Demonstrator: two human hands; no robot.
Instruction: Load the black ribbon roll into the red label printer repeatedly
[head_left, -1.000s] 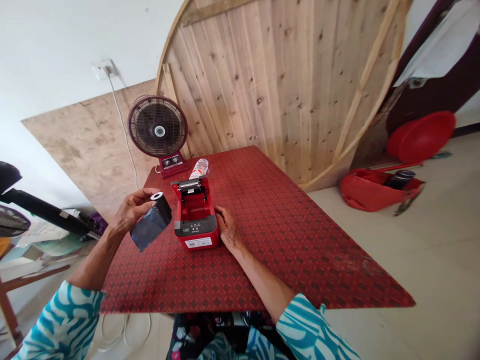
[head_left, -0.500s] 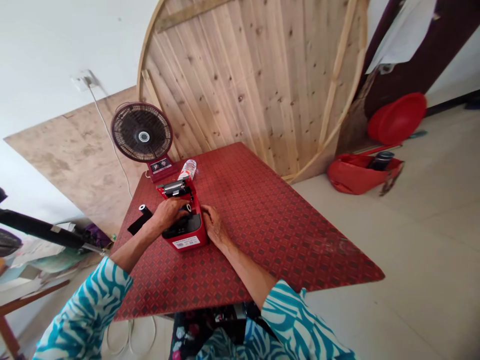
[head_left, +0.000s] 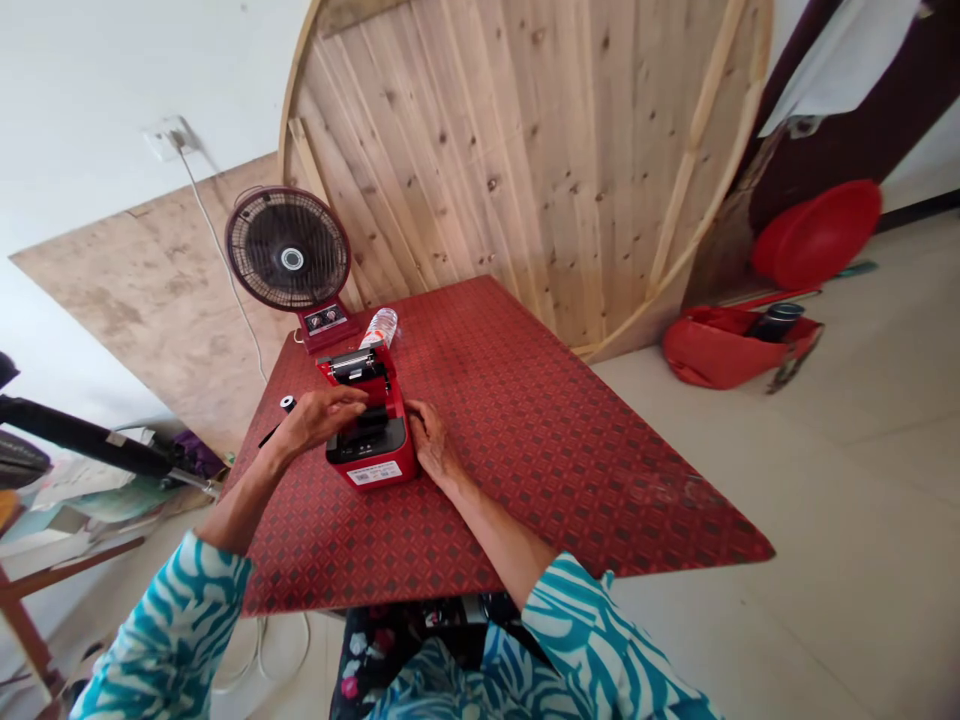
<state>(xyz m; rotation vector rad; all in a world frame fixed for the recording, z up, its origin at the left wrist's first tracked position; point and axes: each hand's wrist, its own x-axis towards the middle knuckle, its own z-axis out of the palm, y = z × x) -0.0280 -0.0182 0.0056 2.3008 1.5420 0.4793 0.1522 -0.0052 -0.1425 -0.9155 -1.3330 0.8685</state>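
One big round wooden panel stands behind the desk, not in play. Desk has a red patterned top and carries everything else here. Fan sits at its far left corner, well clear of the hands.

Red printer is on the left part of the desk, front toward the wearer, lid up at the back, bay exposed. Bottle is just behind the lid.

Right hand: fingers along the printer's right side, bracing it, grip not closed around anything. Left hand: reaches over the bay from the left, fingers loosely bent. View into the bay is poor, so can't tell whether the left grip has hold of the dark roll in there or is only above it. White-cored roll is on the desk just beyond the left wrist, partly hidden.

Risks, my read:
- Dark roll seats crooked if it's pressed down off-axis, since the hand blocks the sightline.
- Printer skids if the left pushes sideways and the right braces too lightly.
- Lid takes a knock if the left knuckles lift backward.
- White-cored roll gets swept by the forearm; it's near the desk's left edge.
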